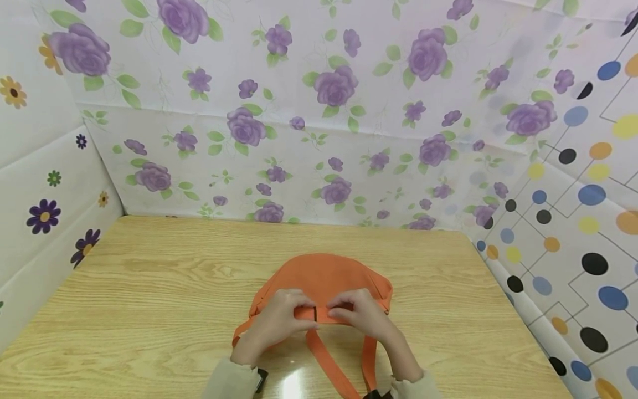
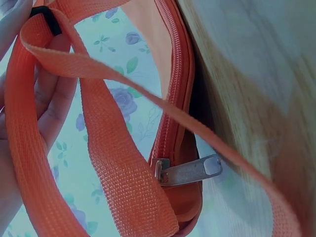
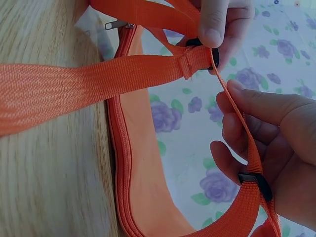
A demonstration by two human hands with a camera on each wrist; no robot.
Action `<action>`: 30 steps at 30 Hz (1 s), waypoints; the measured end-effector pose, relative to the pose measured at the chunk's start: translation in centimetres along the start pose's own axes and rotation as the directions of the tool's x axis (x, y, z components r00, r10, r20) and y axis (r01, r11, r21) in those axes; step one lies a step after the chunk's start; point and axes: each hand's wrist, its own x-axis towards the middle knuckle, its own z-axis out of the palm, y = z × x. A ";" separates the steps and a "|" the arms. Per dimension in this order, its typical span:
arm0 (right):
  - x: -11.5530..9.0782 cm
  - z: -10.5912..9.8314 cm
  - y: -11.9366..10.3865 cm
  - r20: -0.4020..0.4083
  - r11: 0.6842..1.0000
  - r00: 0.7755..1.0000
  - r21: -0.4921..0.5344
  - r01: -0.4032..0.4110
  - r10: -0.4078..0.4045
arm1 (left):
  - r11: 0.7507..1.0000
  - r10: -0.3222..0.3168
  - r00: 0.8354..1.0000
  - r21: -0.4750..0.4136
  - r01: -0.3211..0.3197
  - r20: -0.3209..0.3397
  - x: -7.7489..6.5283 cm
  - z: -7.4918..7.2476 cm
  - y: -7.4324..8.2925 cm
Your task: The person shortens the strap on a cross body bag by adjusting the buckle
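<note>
An orange waist bag (image 1: 321, 272) lies on the table in the head view, its orange webbing strap (image 1: 331, 360) looping toward the front edge. At a black strap buckle (image 3: 215, 57), my left hand (image 1: 280, 318) pinches the webbing between thumb and fingers. Just to the right, my right hand (image 1: 366, 315) pinches the strap with thumb and forefinger. A second black slider (image 3: 256, 183) sits on the strap beside the right palm in the right wrist view. In the left wrist view, a metal zipper pull (image 2: 192, 170) hangs at the end of the bag's zipper (image 2: 174, 74).
The wood-grain table (image 1: 164, 288) extends around the bag. Behind it rises a white sheet with purple roses (image 1: 334, 86). A flowered sheet (image 1: 42, 183) stands at the left, a dotted one (image 1: 593, 238) at the right.
</note>
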 end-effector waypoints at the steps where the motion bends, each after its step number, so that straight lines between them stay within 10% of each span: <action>1: 0.0 0.0 0.0 0.001 1.000 1.000 0.002 0.000 0.000 | 1.000 0.005 1.000 0.001 -0.005 -0.004 0.0 0.0 0.0; 21: 0.5 0.9 1.9 0.016 0.999 1.000 -0.042 0.001 0.000 | 0.995 0.092 0.995 0.051 -0.091 -0.022 0.0 0.3 -0.1; 30: -0.1 0.3 2.7 0.011 0.939 0.993 -0.322 0.118 -0.121 | 0.995 0.098 0.995 0.038 -0.097 -0.023 0.0 0.2 -0.3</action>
